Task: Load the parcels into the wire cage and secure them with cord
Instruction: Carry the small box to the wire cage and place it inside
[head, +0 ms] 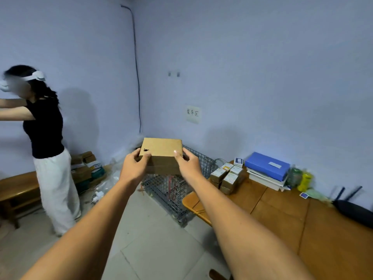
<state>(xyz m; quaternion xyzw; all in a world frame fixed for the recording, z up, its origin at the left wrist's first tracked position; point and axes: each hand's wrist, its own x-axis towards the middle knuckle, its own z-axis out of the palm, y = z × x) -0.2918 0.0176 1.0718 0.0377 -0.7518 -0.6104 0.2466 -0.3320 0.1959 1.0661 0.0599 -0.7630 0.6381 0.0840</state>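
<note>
Both arms reach out in front. The left hand grips the left side of a brown cardboard box, with the thumb on top and the fingers curled under the near edge. The right hand grips the right side the same way, thumb on top near the corner. The box is held up in the air, flat and level, between the two hands.

Right below the fingers and a bit past them sits the wire cage on the floor. Its top is open. The box covers the far part of the opening, so not all of the cage shows. Something red lies inside the cage, but it is too small to tell what it is.

Just right of the right hand, the rounded corner of a wooden table touches or nearly touches the cage's side. Near that hand, on the table, stand small brown parcels with labels. Farther right lie a blue box on a pile of books, a yellow thing and a black router.

Well off to the left of the left hand, another person in a black top and white trousers stands facing away. Behind that person are more boxes on the floor, and a wooden bench. The floor under the arms is pale tile.
</note>
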